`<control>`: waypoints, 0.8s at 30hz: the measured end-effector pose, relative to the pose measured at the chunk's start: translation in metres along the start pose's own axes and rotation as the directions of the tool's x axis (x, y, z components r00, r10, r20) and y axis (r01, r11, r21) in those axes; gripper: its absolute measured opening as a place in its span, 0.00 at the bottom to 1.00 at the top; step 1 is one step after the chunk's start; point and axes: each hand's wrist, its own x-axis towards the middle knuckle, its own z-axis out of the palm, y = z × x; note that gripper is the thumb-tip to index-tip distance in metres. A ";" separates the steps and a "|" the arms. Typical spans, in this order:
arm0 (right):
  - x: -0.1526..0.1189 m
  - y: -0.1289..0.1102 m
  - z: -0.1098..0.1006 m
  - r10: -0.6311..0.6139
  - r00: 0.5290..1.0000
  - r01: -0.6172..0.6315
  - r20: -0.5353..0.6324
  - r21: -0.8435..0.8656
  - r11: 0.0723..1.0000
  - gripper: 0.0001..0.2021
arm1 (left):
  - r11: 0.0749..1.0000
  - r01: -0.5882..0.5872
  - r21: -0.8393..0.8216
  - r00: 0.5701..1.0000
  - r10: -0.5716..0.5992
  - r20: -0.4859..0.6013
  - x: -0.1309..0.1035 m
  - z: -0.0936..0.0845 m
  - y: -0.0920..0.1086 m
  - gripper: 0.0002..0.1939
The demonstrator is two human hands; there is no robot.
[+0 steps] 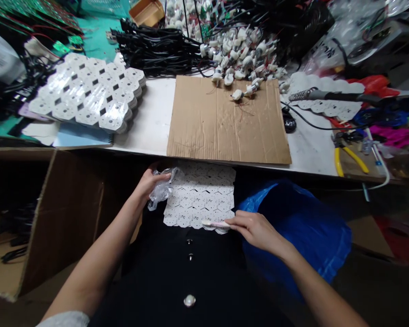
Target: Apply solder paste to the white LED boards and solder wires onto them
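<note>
A white perforated sheet point(199, 197) with small dark printed marks lies across my lap, its far end in shadow under the table's edge. At its left side, my left hand point(153, 181) is closed on a crumpled clear plastic bag point(161, 193). My right hand point(254, 227) pinches a small brush point(214, 224), which looks like a toothbrush, at the sheet's near right corner. The brush's pale head rests over the near edge of the sheet.
Cardboard point(225, 122) lies on the white table point(143, 118), with white parts point(241, 50) behind it. Stacked white sheets point(88, 91) are left; a soldering iron point(330, 96) and yellow-handled pliers point(349, 156) are right. A blue bag point(300, 227) hangs beside my right hand.
</note>
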 end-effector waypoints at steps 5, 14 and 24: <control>0.018 -0.006 0.008 -0.028 0.990 0.034 -0.142 0.034 0.999 0.17 | 1.000 0.012 -0.011 1.000 -0.012 0.016 0.003 -0.002 -0.003 0.38; 0.030 -0.019 0.016 -0.124 0.991 0.128 0.039 -0.089 0.988 0.15 | 0.999 0.010 -0.039 1.000 -0.009 0.012 0.001 -0.001 -0.002 0.36; 0.057 -0.040 0.032 -0.192 0.981 0.192 0.012 -0.120 0.974 0.13 | 0.998 0.028 -0.055 1.000 -0.027 0.014 0.001 0.000 -0.002 0.43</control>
